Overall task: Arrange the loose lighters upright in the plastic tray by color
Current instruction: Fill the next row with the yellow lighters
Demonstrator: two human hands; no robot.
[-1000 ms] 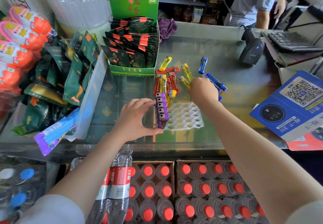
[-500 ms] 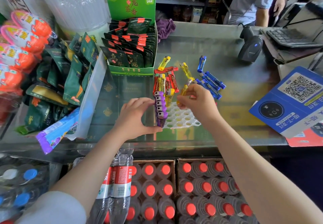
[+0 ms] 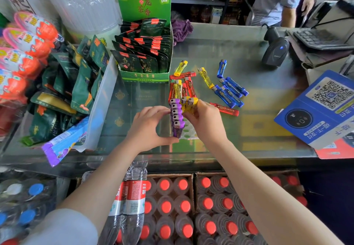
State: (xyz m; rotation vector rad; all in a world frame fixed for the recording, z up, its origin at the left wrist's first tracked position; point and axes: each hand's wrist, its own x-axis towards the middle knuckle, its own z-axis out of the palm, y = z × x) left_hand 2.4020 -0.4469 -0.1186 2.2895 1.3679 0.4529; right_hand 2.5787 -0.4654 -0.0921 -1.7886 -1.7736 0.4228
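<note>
A white plastic tray (image 3: 188, 132) with round holes lies on the glass counter. Several purple lighters (image 3: 177, 117) stand upright in its left column. My left hand (image 3: 148, 128) cups that purple row and the tray's left edge. My right hand (image 3: 206, 121) grips a yellow lighter (image 3: 192, 104) upright over the tray's far end, beside another yellow one standing there. Loose lighters lie beyond: red ones (image 3: 188, 86), yellow ones (image 3: 206, 77), blue ones (image 3: 230, 91), and one red lighter (image 3: 225, 108) just right of my right hand.
A green display box of tea packets (image 3: 145, 57) stands behind the tray. Snack bags (image 3: 80, 84) crowd the left side. A barcode scanner (image 3: 274, 50) and a blue QR sign (image 3: 321, 108) sit to the right. Crates of bottles (image 3: 183, 206) stand below the counter. A person stands behind.
My right hand picked a yellow lighter from the loose pile, carried it back toward me and now holds it upright at the tray's far end. My left hand stayed on the purple row.
</note>
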